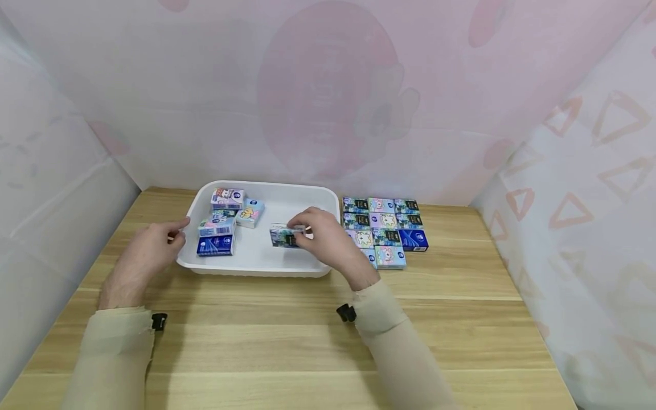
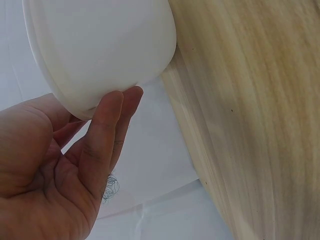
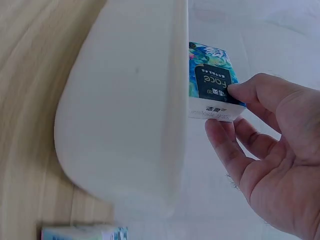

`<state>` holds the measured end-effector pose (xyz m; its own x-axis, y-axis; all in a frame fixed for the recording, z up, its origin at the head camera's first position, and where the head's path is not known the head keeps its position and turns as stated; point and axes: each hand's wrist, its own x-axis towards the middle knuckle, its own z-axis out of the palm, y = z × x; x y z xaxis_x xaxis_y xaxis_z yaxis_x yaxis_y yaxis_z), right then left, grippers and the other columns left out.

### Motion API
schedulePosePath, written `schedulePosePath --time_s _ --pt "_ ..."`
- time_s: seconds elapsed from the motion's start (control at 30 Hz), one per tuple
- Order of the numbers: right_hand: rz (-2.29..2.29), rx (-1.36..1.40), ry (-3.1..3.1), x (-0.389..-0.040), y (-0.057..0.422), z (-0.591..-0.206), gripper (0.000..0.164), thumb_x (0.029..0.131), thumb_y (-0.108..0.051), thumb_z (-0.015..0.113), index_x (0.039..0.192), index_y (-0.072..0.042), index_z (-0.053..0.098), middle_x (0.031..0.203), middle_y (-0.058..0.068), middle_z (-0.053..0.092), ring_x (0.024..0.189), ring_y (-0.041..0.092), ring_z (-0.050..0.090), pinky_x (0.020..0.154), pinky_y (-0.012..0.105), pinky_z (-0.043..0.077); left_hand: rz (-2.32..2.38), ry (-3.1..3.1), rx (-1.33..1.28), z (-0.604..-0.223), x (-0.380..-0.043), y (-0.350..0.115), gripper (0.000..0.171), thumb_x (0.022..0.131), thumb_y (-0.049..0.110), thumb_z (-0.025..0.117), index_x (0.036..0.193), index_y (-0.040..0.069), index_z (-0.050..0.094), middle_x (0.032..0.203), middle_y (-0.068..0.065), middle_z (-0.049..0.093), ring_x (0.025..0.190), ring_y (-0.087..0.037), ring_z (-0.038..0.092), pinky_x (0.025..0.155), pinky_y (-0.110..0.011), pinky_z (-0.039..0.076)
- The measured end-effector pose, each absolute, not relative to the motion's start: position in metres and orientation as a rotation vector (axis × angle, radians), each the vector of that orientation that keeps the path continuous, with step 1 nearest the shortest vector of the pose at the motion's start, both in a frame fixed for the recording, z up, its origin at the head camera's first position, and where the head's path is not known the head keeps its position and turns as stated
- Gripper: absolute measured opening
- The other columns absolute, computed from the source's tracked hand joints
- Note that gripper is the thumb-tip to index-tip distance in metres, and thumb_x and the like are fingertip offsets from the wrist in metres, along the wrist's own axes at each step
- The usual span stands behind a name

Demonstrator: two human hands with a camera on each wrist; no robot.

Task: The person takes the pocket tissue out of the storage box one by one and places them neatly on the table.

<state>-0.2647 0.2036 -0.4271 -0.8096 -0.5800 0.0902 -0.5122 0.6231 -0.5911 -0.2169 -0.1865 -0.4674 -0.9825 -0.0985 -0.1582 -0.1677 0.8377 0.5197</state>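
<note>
A white plastic tray (image 1: 292,199) stands on the wooden table. At its left end my left hand (image 1: 148,253) pinches the rim, fingers (image 2: 104,122) against the outer wall. My right hand (image 1: 330,239) holds a small tissue pack (image 1: 283,236) by its end, over the right half of the tray. Dark blue-green with a black "Face" label, the pack (image 3: 212,75) sits between thumb and fingers, partly hidden by the tray wall in the right wrist view. Several tissue packs lie in the tray's left part, among them a dark blue pack (image 1: 215,245) and a light blue pack (image 1: 250,213).
Right of the tray, several tissue packs lie close together in rows, a pink-and-blue pack (image 1: 390,257) at the front and a dark blue pack (image 1: 413,240) at the right. Patterned cloth walls (image 1: 328,85) border the wooden table (image 1: 256,336) behind and at both sides.
</note>
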Motion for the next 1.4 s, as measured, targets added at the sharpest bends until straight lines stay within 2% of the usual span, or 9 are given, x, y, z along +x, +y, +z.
schedulePosePath --time_s 0.27,0.53,0.73,1.07,1.3,1.4 --pt "-1.0 -0.825 2.761 -0.265 0.241 -0.417 0.027 0.115 -0.009 0.073 0.14 -0.009 0.083 0.142 0.011 0.078 0.13 0.031 0.077 0.115 0.045 0.066 0.838 2.895 -0.202 -0.468 -0.218 -0.188 0.056 0.121 0.016 0.05 0.175 0.0 0.048 0.145 -0.04 0.065 0.077 -0.028 0.055 0.058 -0.036 0.045" --pt "-1.019 -0.735 2.781 -0.267 0.278 -0.409 0.029 0.113 -0.007 0.072 0.139 -0.008 0.083 0.145 0.013 0.076 0.129 0.033 0.076 0.116 0.05 0.065 0.841 2.899 -0.205 -0.47 -0.218 -0.187 0.056 0.121 0.018 0.05 0.175 0.001 0.05 0.133 -0.037 0.068 0.07 -0.025 0.055 0.055 -0.036 0.045" --pt "-1.005 -0.706 2.798 -0.269 0.307 -0.408 0.031 0.111 -0.005 0.07 0.139 -0.007 0.082 0.144 0.013 0.078 0.125 0.034 0.075 0.115 0.054 0.064 0.85 2.899 -0.206 -0.47 -0.218 -0.187 0.056 0.121 0.017 0.05 0.175 0.001 0.05 0.133 -0.037 0.068 0.072 -0.025 0.056 0.056 -0.035 0.046" --pt "-1.019 -0.643 2.77 -0.273 0.358 -0.413 0.031 0.111 -0.003 0.065 0.137 -0.004 0.081 0.144 0.018 0.078 0.134 0.04 0.073 0.116 0.059 0.064 0.843 2.913 -0.197 -0.469 -0.218 -0.187 0.055 0.121 0.018 0.051 0.173 0.001 0.052 0.117 -0.031 0.07 0.067 -0.024 0.053 0.054 -0.036 0.044" --pt "-0.968 -0.586 2.769 -0.274 0.391 -0.419 0.03 0.108 0.0 0.065 0.134 0.0 0.08 0.142 0.022 0.076 0.131 0.04 0.069 0.119 0.063 0.06 0.826 2.912 -0.182 -0.47 -0.218 -0.189 0.056 0.121 0.017 0.051 0.174 0.0 0.05 0.13 -0.037 0.07 0.071 -0.024 0.056 0.056 -0.035 0.046" --pt "-0.944 -0.57 2.776 -0.273 0.405 -0.42 0.028 0.107 0.0 0.067 0.131 -0.001 0.081 0.14 0.022 0.077 0.127 0.039 0.069 0.115 0.062 0.06 0.824 2.916 -0.176 -0.47 -0.218 -0.189 0.056 0.121 0.017 0.05 0.174 0.0 0.05 0.127 -0.037 0.07 0.068 -0.023 0.055 0.054 -0.035 0.045"
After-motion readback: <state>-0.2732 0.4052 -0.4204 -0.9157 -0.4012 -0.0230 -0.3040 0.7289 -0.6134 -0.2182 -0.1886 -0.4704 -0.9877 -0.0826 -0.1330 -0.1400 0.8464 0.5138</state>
